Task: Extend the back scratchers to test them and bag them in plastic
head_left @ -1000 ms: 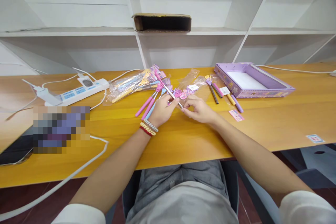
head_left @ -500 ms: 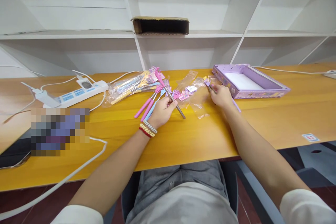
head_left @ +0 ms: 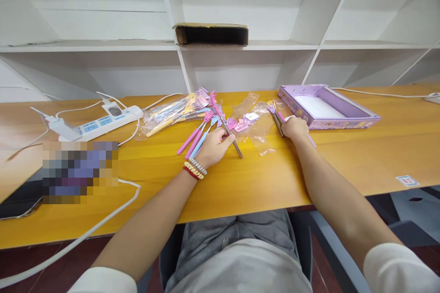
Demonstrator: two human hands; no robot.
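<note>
My left hand (head_left: 216, 147) is closed around a back scratcher with a pink claw head and a dark metal handle (head_left: 237, 148), held slantwise above the table. Beside it lie back scratchers with pink handles (head_left: 188, 141) and a blue handle (head_left: 198, 145), partly behind my hand. Next to the purple box, my right hand (head_left: 296, 128) is closed on a pink stick (head_left: 281, 117); a lavender stick (head_left: 311, 141) shows past the wrist, and I cannot tell whether they are one piece. Left of these fingers lies a back scratcher with a yellow-and-purple head and dark handle (head_left: 277, 124).
Clear plastic wrappers (head_left: 263, 139) with tags lie between my hands. A bag of back scratchers (head_left: 168, 116) lies at the back left, beside a power strip (head_left: 103, 123) with cables. The shallow purple box (head_left: 343, 122) stands right. A cardboard box (head_left: 211, 35) sits on the shelf.
My right hand has let go of the yellow-headed back scratcher, now lying on the table, and moved slightly right onto the pink stick. The back scratcher in my left hand has tilted slightly.
</note>
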